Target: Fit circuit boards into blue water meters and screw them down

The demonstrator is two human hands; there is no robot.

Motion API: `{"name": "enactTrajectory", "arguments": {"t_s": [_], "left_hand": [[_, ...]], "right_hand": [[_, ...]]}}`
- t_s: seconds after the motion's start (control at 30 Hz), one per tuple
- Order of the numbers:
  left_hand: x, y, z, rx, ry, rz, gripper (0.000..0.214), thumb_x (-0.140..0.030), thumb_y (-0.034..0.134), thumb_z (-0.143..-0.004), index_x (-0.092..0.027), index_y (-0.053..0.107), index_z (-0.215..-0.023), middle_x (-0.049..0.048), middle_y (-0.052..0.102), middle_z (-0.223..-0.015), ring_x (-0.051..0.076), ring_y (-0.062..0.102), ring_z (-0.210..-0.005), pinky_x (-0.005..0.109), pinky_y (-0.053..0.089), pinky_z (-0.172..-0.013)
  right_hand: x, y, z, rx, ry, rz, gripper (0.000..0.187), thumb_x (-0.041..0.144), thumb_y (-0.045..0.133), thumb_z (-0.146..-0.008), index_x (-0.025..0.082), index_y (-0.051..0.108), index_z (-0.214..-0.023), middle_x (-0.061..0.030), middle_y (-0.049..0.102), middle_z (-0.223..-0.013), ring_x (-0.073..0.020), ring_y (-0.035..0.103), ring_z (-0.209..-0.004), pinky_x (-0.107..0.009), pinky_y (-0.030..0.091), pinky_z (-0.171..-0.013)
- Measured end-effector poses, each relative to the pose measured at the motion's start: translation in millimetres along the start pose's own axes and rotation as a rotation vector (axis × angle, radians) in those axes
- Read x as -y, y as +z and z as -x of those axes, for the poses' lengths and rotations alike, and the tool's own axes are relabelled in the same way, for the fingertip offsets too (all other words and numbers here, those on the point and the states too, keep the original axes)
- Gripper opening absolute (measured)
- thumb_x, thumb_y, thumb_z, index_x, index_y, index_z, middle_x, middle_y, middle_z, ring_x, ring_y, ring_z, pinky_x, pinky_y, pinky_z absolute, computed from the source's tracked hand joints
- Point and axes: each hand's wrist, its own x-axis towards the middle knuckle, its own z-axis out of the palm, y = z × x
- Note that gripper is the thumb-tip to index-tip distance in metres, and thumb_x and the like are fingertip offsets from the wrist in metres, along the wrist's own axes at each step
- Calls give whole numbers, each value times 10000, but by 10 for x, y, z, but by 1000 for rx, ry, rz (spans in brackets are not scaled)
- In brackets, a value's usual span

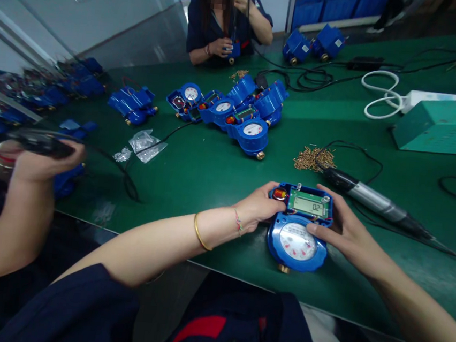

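Observation:
A blue water meter (pixel 296 253) is held between my two hands near the front edge of the green table. Its round dial faces up, and above the dial an open housing shows a circuit board with a lit LCD and an orange-red part. My left hand (pixel 263 204) grips the housing's left side, thumb by the orange-red part. Around the right side is my right hand (pixel 345 228), its thumb on the rim between dial and housing. Beyond the meter lies a pile of small brass screws (pixel 313 158). Right of that pile rests an electric screwdriver (pixel 378 200).
Several blue meters (pixel 251 135) lie clustered mid-table. A plastic bag (pixel 146 144) with small clear parts is to their left. A teal box (pixel 444 126) and cables sit at right. One co-worker's hand (pixel 57 160) works at left; another person (pixel 228 20) works opposite.

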Motion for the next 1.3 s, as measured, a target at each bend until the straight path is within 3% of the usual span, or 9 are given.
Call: {"name": "enactTrajectory", "arguments": {"t_s": [0.2,0.33,0.43,0.57,0.8,1.07,1.3], "left_hand": [[-143,-130,4,82,66,-141,335,36,598,-644,-139,622,-929,13,668,-825,158,610,-798,340,491,-882],[-330,-314,-20,308,92,-231,550,5,665,-617,-136,617,-1146,74,698,-1089,223,641,-1020,402,467,-992],[-416,-424,-63,461,283,-422,699,-119,805,-611,-157,580,-1272,121,591,-1363,285,534,-1286,420,397,-1100],[-399,-433,-123,520,485,-559,676,-232,838,-677,-162,583,-1299,121,618,-1333,284,567,-1261,409,419,-1086],[-259,-369,-154,405,561,-509,619,-276,865,-670,-163,656,-1242,98,708,-1207,281,648,-1144,383,479,-1003],[-97,-367,-19,276,627,-454,634,-346,851,-712,-195,633,-1287,114,661,-1301,291,615,-1209,424,450,-1065],[338,-309,160,174,593,-245,1020,-422,848,-707,-256,283,-1540,150,368,-1579,351,378,-1445,522,334,-1183]], "right_hand": [[5,17,-17,6,-46,-28,875,553,802,-716,281,358,-1419,-106,499,-1408,-298,540,-1286,-440,484,-1078],[22,-34,-36,27,-75,-35,776,531,811,-721,266,414,-1334,-102,567,-1310,-281,603,-1204,-407,539,-1017],[59,-115,-69,70,-72,-42,722,518,821,-716,251,481,-1295,-101,593,-1295,-290,602,-1213,-412,529,-1035],[91,-192,-107,91,-48,-56,715,494,854,-681,239,542,-1272,-103,591,-1330,-310,571,-1260,-431,504,-1069],[54,-238,-112,128,-47,-48,722,468,849,-707,256,530,-1319,-99,562,-1391,-310,560,-1278,-410,531,-1041],[14,-416,1,165,-70,89,760,436,789,-798,358,418,-1457,-21,427,-1532,-267,458,-1379,-368,457,-1104],[-66,-355,66,157,19,45,750,425,767,-808,369,410,-1465,-32,365,-1570,-320,443,-1372,-380,513,-1040]]}}
